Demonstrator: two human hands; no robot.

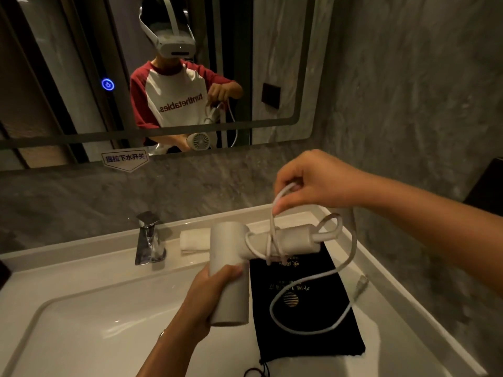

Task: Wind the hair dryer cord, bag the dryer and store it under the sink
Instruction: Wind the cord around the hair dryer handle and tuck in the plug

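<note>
- Matte white plastic hair dryer (230, 270) gripped by left hand (211, 292) around barrel, held over counter at centre of view; handle pointed toward 3 o'clock.
- White rubbery cord (351, 257) pinched between thumb and fingers of right hand (313, 183) at 1 o'clock, lifted above handle; a few turns already on handle, long slack loop hung toward 5 o'clock, plug (360, 285) near counter's right edge.
- Judged: winding under way. Best kept taut, turns laid side by side, handle held steady.
- Flat black fabric drawstring bag (304, 322) lay beneath, at 5 o'clock, unopened.
- White basin (81, 317) open at 7 o'clock; chrome faucet (148, 240) at 10 o'clock, folded white towel (193, 240) behind dryer; wall close at 3 o'clock, limiting swing.
</note>
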